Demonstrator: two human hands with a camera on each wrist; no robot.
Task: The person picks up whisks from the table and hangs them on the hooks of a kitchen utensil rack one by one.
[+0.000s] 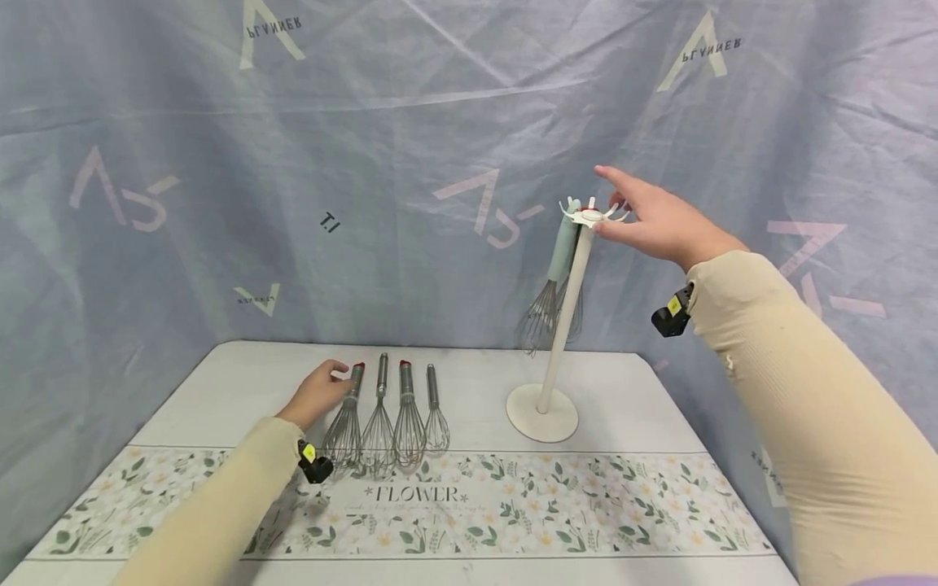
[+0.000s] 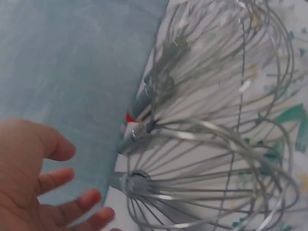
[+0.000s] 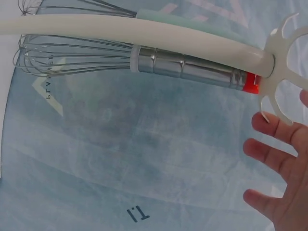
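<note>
The left hand (image 1: 318,394) was above the back part of the white table (image 1: 469,370), just beside the handle of the first whisk (image 1: 353,395). Its fingers were bent a little and spread from one another, and nothing was held between them. Whether a fingertip touched this handle, I could not tell.

Four whisks lay in a row there, with their handles toward the hanging cloth (image 1: 403,277) and their wire ends toward the person. The first one was leftmost and had a red tip. To the right of it lay the second whisk (image 1: 382,382), then the third whisk (image 1: 406,381), also with a red tip, and then the small whisk (image 1: 433,389). The wires of the first three reached onto the flower strip (image 1: 601,505) of the table.

The right hand (image 1: 663,221) was at the top of the white stand (image 1: 563,338), with the fingers and the thumb spread wide around one side of the hooks (image 1: 590,216). It gripped nothing; contact with the hooks was not clear to me. The green-handled whisk (image 1: 563,251) hung from the stand, and next to it hung the metal-handled whisk (image 3: 192,66) with a red end. The round base (image 1: 523,415) of the stand rested on the table.
</note>
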